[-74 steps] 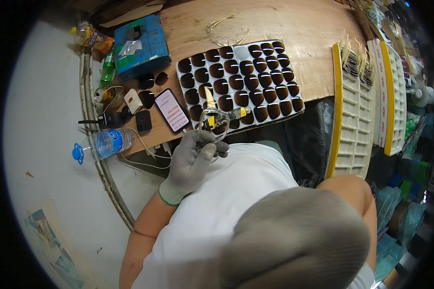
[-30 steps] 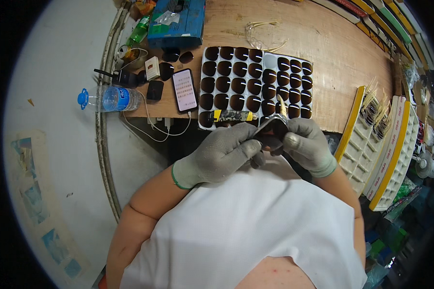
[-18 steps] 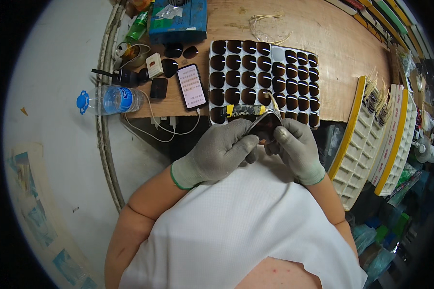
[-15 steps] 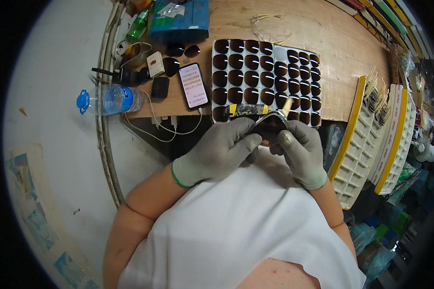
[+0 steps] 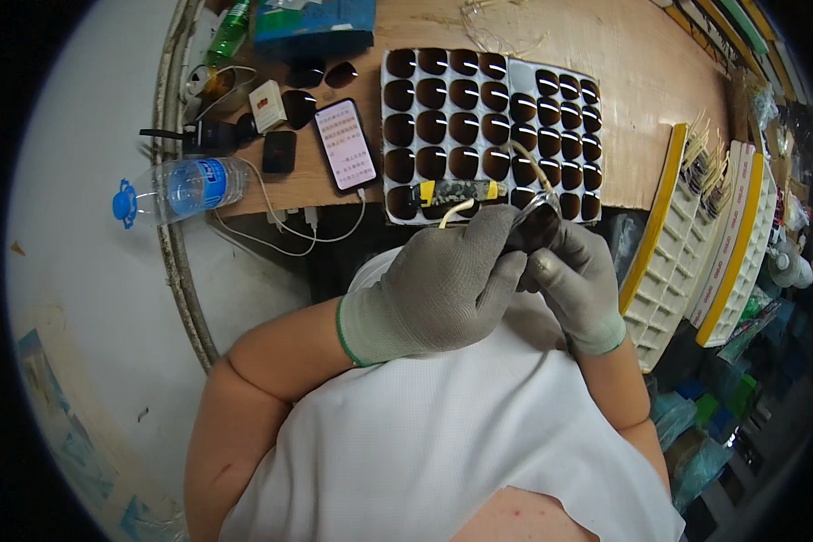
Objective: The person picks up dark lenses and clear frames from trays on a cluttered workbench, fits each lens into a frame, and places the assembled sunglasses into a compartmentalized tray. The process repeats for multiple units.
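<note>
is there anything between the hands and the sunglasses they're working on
Nothing visible. Both gloved hands, left hand and right hand, already grip the sunglasses directly, held above the table edge just in front of the tray of dark lenses.

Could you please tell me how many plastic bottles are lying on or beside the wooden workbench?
2. A clear plastic water bottle with a blue cap lies on its side at the bench's left edge, and a green plastic bottle lies at the far left corner. Others may be hidden beyond the frame.
</note>
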Tool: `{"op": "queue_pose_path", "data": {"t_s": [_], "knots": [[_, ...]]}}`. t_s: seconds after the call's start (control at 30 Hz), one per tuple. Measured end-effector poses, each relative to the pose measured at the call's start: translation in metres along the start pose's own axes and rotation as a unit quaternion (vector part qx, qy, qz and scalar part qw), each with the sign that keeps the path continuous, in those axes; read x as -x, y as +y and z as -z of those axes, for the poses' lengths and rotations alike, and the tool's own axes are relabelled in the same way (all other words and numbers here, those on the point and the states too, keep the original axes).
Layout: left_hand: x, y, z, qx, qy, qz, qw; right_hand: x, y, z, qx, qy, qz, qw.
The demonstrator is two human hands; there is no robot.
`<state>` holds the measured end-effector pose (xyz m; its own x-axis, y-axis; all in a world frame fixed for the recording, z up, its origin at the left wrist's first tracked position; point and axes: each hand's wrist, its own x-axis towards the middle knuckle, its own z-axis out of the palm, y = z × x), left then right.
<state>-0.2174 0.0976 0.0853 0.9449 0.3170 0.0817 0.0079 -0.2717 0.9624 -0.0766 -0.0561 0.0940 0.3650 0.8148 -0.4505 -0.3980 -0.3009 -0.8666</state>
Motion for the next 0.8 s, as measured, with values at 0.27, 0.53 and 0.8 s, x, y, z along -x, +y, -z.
{"op": "queue_pose_path", "data": {"t_s": [0.27, 0.53, 0.8], "knots": [[-0.072, -0.009, -0.017, -0.117, -0.001, 0.029, 0.993, -0.054, -0.025, 0.075, 0.263, 0.040, 0.157, 0.951], [-0.174, -0.049, -0.050, -0.020, -0.017, 0.189, 0.982, -0.056, -0.057, 0.179, 0.315, -0.158, 0.177, 0.919], [-0.261, -0.169, -0.043, -0.490, -0.012, 0.366, 0.791, -0.032, -0.044, 0.194, 0.216, 0.005, 0.100, 0.971]]}}
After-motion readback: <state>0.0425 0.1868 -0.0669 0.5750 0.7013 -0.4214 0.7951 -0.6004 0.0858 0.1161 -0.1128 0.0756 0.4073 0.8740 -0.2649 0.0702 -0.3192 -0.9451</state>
